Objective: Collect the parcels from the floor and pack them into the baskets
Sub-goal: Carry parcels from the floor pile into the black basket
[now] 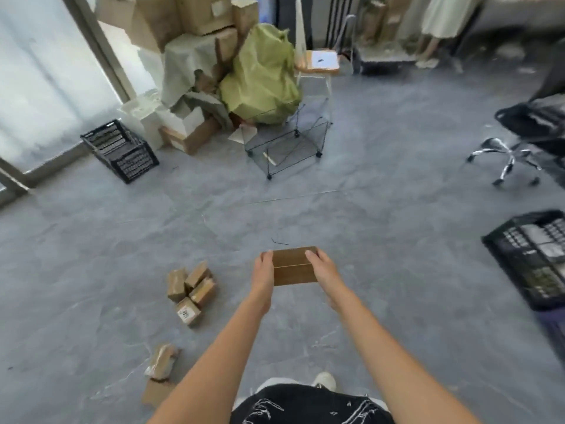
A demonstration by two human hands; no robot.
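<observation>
I hold the flat brown cardboard parcel (294, 266) crosswise, left hand (263, 275) and right hand (324, 272) gripping its short ends; the black slatted plastic basket (533, 261) lies rightward, nearer my right hand.

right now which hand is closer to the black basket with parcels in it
Right hand: it holds the box on the side facing the part-filled basket at far right; the left hand grips the opposite end.

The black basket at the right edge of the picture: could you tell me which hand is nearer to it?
Right. The right hand grips the cardboard parcel's end facing the black basket; the left hand grips the far end.
</observation>
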